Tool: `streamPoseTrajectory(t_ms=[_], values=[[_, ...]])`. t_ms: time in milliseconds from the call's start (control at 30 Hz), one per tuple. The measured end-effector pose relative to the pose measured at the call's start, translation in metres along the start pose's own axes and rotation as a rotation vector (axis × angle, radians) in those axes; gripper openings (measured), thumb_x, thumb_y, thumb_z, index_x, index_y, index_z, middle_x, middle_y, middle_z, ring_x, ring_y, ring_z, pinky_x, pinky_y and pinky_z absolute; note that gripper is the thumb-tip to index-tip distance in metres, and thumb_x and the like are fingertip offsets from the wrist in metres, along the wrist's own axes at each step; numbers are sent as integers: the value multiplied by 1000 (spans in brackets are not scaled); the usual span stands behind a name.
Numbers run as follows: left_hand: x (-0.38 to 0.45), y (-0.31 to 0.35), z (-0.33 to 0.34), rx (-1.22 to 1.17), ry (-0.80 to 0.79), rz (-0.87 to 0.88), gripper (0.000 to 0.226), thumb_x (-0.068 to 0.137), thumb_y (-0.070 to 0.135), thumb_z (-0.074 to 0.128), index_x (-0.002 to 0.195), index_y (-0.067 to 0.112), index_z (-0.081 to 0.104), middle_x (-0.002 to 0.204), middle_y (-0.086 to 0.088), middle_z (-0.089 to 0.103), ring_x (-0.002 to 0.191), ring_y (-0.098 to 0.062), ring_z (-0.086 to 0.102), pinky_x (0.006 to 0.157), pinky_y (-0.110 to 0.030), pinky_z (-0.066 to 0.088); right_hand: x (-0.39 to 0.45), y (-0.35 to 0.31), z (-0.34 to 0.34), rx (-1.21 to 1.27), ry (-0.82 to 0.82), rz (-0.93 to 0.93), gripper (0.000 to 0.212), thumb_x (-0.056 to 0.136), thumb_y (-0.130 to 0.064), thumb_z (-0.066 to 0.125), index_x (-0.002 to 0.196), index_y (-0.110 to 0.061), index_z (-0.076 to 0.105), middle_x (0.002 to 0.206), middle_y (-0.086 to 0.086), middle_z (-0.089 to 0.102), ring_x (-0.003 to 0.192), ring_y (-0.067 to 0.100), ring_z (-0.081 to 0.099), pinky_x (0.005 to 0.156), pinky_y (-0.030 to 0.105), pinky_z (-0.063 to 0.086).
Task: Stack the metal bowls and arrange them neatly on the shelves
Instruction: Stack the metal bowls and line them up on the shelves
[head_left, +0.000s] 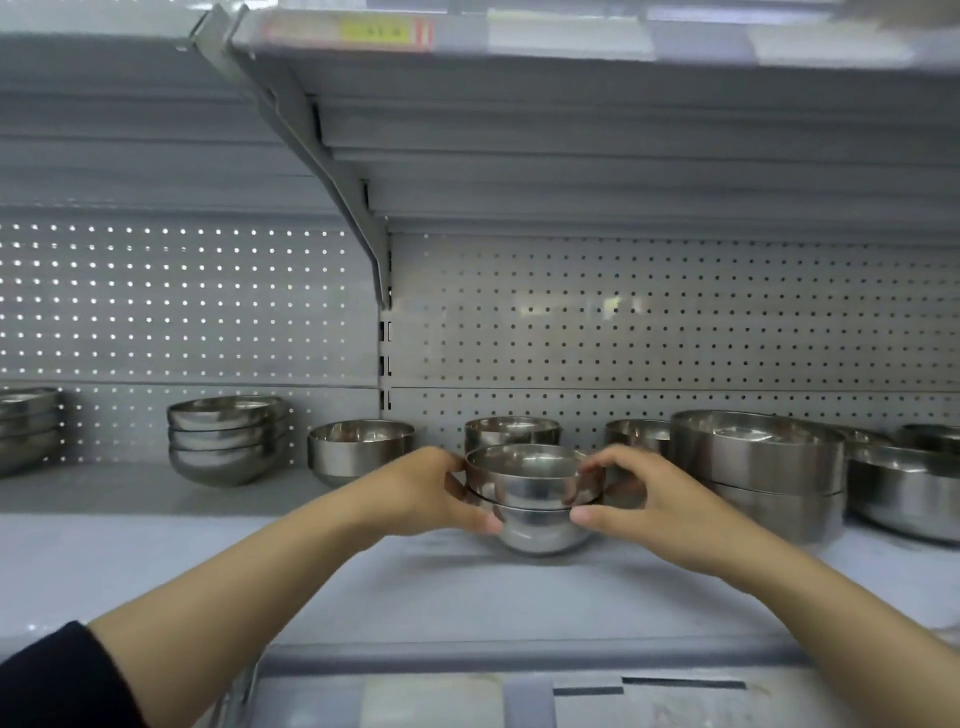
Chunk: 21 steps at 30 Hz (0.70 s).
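No text can be read. A yellow and red price label (387, 32) sits on the front edge of the upper shelf (571, 31), its dark marks too blurred to make out. Pale strips (597, 701) on the lower shelf edge (467, 699) show no legible print.

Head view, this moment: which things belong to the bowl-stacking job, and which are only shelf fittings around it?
Job:
- left hand and right hand, gripping the held bowl stack
- stack of three bowls
- single bowl
- large bowl stack
- shelf

Fittings:
- perforated back panel
- upper shelf
- price label
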<state>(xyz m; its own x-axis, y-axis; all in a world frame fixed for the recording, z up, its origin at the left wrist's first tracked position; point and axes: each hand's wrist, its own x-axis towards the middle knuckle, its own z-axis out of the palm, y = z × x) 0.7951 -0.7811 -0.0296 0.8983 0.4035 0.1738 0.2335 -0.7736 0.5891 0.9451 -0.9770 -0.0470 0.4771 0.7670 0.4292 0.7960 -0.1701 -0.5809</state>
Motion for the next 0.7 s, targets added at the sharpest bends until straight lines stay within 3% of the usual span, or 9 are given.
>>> streamPoseTrajectory(t_ms=[100,233,333,367,533,600,700], values=[[5,-4,5,-115,-26,-24,30,64,33,82,88,25,66,92,4,71,87,-10,64,90,-25,47,-1,2,4,157,-34,39,47,62,-46,80,103,-40,59,107,-17,65,103,2,61,97,36,47],[9,-8,5,-153,-27,-20,27,61,31,83,82,23,67,80,8,68,76,-7,62,87,-24,49,5,2,7,159,-3,66,53,58,-39,84,105,-40,58,103,-15,67,97,1,63,94,34,49],[16,-5,-8,-112,33,-8,29,58,36,83,79,26,66,68,16,69,66,4,62,68,-7,47,18,-7,2,205,4,49,56,55,-36,85,105,-37,59,95,-12,69,92,5,66,90,34,52],[21,-2,-16,-93,65,-7,31,58,37,83,80,26,65,69,18,69,67,6,63,65,-7,47,26,-11,-1,207,27,31,56,56,-34,85,105,-36,59,93,-12,70,91,5,66,88,32,52],[58,14,-61,-20,165,3,44,64,42,78,102,22,67,99,3,71,96,-15,64,90,-30,50,86,-31,-20,265,113,37,67,65,-24,84,117,-40,47,107,-18,58,98,4,56,71,18,41],[78,12,-70,-80,189,4,46,66,39,78,105,17,68,101,-2,71,98,-19,65,95,-36,51,108,-31,-22,367,105,52,78,66,-19,84,129,-38,41,114,-11,54,103,9,54,78,22,44],[105,4,-67,-148,202,-31,42,68,33,79,102,11,69,99,-6,71,93,-19,66,90,-32,53,129,-27,-17,536,156,87,85,66,-9,82,136,-31,39,128,3,52,116,22,53,103,41,42]])
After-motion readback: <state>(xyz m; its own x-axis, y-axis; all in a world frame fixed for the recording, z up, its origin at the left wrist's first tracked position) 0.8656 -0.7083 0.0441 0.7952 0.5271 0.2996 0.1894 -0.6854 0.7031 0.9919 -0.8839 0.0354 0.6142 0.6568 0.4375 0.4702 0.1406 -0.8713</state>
